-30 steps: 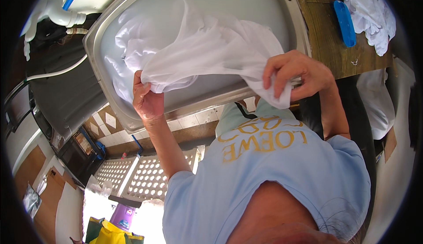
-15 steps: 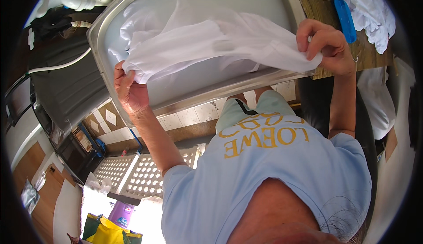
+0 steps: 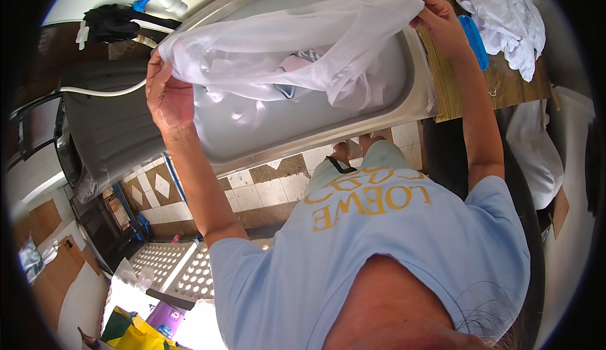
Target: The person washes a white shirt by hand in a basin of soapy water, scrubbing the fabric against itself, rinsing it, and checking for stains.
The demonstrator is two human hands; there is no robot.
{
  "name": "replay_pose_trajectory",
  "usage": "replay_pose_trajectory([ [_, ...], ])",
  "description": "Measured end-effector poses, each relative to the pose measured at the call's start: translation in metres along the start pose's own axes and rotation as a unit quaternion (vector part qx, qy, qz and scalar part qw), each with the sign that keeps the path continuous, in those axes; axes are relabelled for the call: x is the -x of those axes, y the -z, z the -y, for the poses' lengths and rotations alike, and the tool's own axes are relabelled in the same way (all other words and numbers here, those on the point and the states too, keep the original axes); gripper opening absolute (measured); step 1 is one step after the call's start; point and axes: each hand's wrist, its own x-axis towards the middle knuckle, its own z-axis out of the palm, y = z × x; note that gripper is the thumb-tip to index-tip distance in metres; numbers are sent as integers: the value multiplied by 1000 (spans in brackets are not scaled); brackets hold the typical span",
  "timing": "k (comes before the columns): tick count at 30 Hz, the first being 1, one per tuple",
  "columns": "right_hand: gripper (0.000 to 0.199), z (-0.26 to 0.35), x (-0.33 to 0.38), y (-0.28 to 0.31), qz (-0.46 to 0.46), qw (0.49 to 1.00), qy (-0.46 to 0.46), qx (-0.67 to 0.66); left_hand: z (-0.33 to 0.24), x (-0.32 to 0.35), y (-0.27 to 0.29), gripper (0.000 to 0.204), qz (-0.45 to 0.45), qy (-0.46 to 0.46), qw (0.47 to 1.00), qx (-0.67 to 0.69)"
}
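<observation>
Hanging between left grip (image 3: 170, 100) and right grip (image 3: 445, 28), white cloth (image 3: 252, 34).

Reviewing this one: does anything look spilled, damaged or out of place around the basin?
Nothing stands out. The left hand and right hand hold a white cloth over cloudy water in the metal basin; the crumpled white heap on the wooden table looks untidy, not odd.

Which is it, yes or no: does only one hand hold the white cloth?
No, the left hand and right hand both grip the white cloth.
</observation>
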Motion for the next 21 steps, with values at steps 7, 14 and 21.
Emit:
replay_pose_trajectory([
  [7, 37, 8, -24, -21, -21, 980, -11, -200, -7, -25, -12, 33, 37, -16, 999, -7],
  [14, 29, 66, -43, -36, -131, 953, 15, -272, -24, -35, -6, 33, 65, -10, 997, -37],
  [21, 29, 86, -62, -46, -142, 945, -7, -294, -18, -12, -8, 37, 56, -27, 998, -15],
])
